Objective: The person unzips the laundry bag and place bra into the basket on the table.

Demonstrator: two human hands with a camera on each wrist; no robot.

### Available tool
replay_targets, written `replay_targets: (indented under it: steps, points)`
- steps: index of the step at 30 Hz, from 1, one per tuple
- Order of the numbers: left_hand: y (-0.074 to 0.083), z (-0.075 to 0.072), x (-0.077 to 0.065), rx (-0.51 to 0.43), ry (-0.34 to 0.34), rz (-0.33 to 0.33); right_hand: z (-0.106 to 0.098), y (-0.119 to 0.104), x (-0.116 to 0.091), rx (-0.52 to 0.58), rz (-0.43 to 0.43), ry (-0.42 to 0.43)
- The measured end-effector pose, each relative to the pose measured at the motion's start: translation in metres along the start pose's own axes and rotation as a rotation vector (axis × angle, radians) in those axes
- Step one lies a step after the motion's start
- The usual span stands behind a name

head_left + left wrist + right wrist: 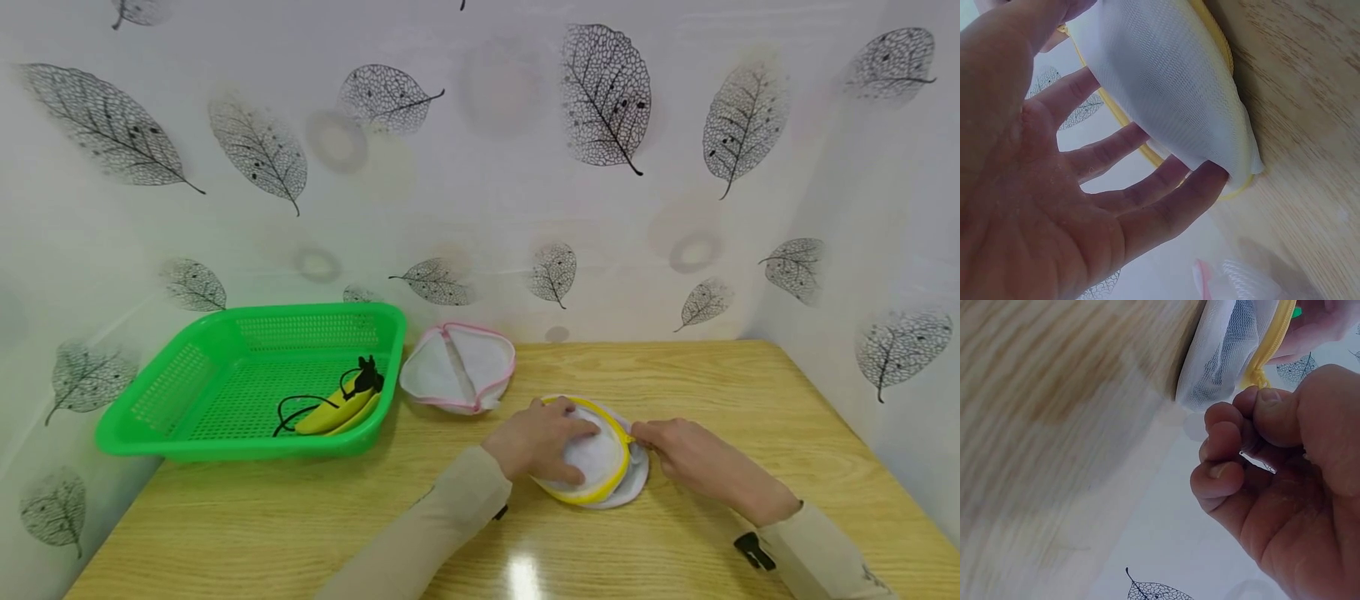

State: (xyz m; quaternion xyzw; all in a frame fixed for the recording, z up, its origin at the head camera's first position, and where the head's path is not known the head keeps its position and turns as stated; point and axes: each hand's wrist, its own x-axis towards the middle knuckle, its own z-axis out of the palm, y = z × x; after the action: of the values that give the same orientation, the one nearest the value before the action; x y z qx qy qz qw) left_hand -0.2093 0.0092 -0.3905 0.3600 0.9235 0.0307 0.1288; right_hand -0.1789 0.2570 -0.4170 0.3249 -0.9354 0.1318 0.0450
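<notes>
On the wooden table [262,517], right of centre and close before the person, lies a round white mesh bag [603,458] with a yellow zipper [621,468] running round its upper edge. Pale mesh shows beyond the zipper at the right, flat against the tabletop. The left hand [542,442] rests over the left part of the bag with its fingers spread wide; the left wrist view shows the fingertips touching the white mesh. The right hand [686,454] is at the bag's right side, thumb and forefinger pinching the small zipper pull [1262,379], its other fingers curled in toward the palm.

Behind the bag and to its left sits a second white mesh bag [483,358] with pink edging, apart from the first. Farther left, just beside the pink-edged bag, stands a green plastic basket [187,450] with slotted sides. Yellow bananas [341,412] lie in its right end, along with something black and thin cords, perhaps part of one item, though it is too small to tell. Behind everything hangs a pale curtain [495,208] printed with dark leaves.
</notes>
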Motion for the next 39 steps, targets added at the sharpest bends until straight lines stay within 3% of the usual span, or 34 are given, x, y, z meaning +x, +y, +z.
replay_targets:
  steps: [39]
  points:
    - [-0.001, 0.002, 0.0, -0.023, 0.008, -0.003, 0.001, -0.008, -0.013, 0.04, 0.013, -0.03]
